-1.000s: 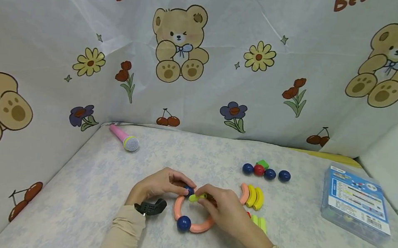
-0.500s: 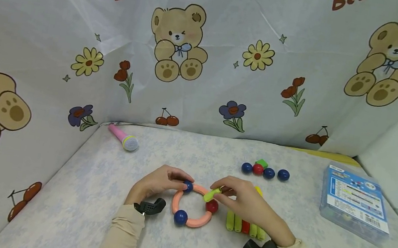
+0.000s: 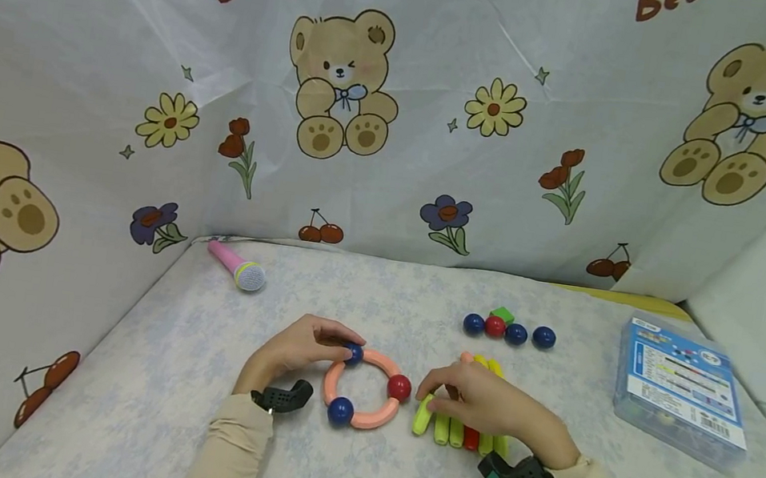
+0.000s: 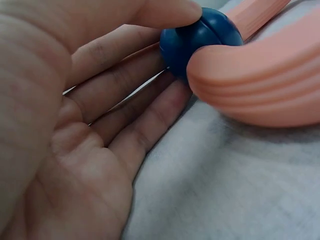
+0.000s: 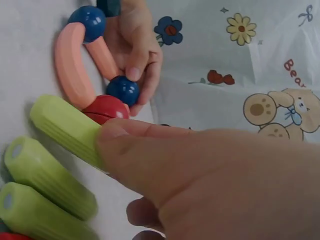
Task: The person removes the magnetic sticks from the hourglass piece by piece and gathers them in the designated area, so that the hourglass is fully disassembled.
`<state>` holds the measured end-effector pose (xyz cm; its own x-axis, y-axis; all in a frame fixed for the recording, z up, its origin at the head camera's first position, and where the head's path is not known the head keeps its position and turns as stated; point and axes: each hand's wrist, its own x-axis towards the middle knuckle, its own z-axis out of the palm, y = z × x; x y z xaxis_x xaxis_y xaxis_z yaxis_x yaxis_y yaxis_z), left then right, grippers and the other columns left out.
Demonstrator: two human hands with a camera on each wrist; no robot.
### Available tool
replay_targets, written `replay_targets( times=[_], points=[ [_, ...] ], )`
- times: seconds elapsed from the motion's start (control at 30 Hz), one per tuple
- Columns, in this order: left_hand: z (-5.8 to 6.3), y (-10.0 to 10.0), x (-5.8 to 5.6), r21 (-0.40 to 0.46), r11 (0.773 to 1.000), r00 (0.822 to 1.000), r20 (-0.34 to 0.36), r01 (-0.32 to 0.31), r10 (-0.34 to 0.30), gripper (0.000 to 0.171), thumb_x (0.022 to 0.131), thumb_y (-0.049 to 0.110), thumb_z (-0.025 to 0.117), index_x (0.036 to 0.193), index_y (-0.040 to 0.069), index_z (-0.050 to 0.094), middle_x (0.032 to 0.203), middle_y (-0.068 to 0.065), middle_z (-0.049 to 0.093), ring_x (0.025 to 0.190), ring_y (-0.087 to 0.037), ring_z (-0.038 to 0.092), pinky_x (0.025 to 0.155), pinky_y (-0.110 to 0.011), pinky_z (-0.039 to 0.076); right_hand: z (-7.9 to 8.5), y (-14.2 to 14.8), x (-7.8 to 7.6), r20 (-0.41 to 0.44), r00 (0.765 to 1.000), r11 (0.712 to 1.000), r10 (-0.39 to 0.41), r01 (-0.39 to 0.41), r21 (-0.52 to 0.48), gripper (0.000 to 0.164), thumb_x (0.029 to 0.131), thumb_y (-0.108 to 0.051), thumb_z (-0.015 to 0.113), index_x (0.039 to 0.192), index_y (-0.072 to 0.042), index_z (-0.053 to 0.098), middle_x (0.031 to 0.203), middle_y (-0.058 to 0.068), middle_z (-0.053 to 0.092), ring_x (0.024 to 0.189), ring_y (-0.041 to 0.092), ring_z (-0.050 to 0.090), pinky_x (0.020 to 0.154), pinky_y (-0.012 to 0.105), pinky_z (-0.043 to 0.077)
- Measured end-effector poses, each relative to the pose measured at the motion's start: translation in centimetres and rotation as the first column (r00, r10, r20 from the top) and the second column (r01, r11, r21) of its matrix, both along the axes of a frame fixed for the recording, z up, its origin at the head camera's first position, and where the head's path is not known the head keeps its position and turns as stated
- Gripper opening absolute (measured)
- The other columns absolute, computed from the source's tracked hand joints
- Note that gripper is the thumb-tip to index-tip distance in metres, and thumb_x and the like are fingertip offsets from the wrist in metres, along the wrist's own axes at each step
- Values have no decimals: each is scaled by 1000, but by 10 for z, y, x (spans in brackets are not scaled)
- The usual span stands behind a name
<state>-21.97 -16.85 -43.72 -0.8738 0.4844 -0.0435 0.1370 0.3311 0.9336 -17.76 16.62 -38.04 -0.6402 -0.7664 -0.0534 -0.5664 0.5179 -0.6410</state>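
A ring of salmon curved rods (image 3: 381, 361) joined by two blue balls and a red ball (image 3: 399, 388) lies on the table, centre of the head view. My left hand (image 3: 302, 348) pinches the ring's far-left blue ball (image 4: 202, 42) between thumb and fingers. To the ring's right, my right hand (image 3: 474, 396) pinches a light green rod (image 5: 67, 129) by its far end. That rod is just left of a row of green rods (image 3: 441, 431) with a red rod (image 3: 470, 439) among them. The right hand partly covers this row.
Yellow curved rods (image 3: 495, 368) show behind the right hand. Farther back lie several blue balls (image 3: 543, 338), a red ball (image 3: 495, 326) and a green block (image 3: 503, 315). A clear box with a blue label (image 3: 686, 392) stands right; a pink toy microphone (image 3: 237, 267) lies back left.
My right hand has carried the green rod from over the ring rightward and down to the rod row. The left hand keeps its hold; the ring has shifted slightly left.
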Motion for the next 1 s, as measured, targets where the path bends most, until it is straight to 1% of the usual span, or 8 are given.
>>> replay_targets(
  times=[0.07,0.13,0.27,0.37,0.6,0.8,0.9,1.0],
  points=[
    [-1,0,0,7,1000,1000,7,3,-3,31,97,20,74,126,10,75,126,-8,73,119,-21,66,100,-29,51,-2,-1,0,10,1000,1000,4,-4,11,13,102,-15,67,112,-16,75,82,-6,65,66,3,45,62,20,41],
    [-2,0,0,13,1000,1000,13,1,-1,31,97,20,74,126,10,74,127,-8,72,119,-21,65,100,-29,51,-4,-3,0,11,1000,1000,6,-6,17,15,102,-14,66,113,-16,75,90,-7,69,69,2,48,65,20,44],
    [-2,0,-1,23,1000,999,33,-8,7,31,97,19,74,126,9,74,127,-9,72,118,-20,65,100,-28,50,-7,-5,-1,-34,999,999,35,-34,17,19,103,-7,62,111,-16,77,109,-6,75,86,2,58,81,23,52],
    [-2,0,-1,32,999,999,47,-14,12,31,97,18,74,126,9,74,127,-9,72,117,-19,65,99,-27,50,-10,-6,-1,-66,996,998,56,-55,21,21,104,-6,60,109,-17,77,113,-8,75,98,2,61,90,27,52],
    [-1,0,0,38,999,999,47,-12,10,31,97,18,74,126,8,74,127,-9,72,115,-17,66,98,-27,51,-11,-8,1,-96,995,998,23,-18,53,13,102,-16,66,101,-23,77,112,-9,68,102,12,55,87,31,48],
    [-3,-1,-1,41,999,999,40,-7,6,31,97,18,74,126,9,74,127,-9,72,115,-17,66,99,-28,51,-9,-10,3,-98,995,998,15,-9,56,12,100,-17,68,95,-24,76,105,-11,67,97,12,52,83,30,45],
    [-4,-1,-2,48,999,999,38,-5,3,31,97,18,74,126,8,74,127,-9,72,115,-17,66,99,-28,51,-8,-11,4,-138,990,998,-11,20,63,9,100,-17,69,99,-23,75,106,-11,68,99,12,54,86,32,48],
    [-4,-1,-2,50,999,999,37,-5,3,31,97,18,74,126,7,73,127,-10,72,115,-17,67,98,-27,51,-10,-16,6,-200,978,996,-62,72,45,11,99,-16,68,108,-20,74,110,-9,69,103,16,58,90,37,52]
  ],
)
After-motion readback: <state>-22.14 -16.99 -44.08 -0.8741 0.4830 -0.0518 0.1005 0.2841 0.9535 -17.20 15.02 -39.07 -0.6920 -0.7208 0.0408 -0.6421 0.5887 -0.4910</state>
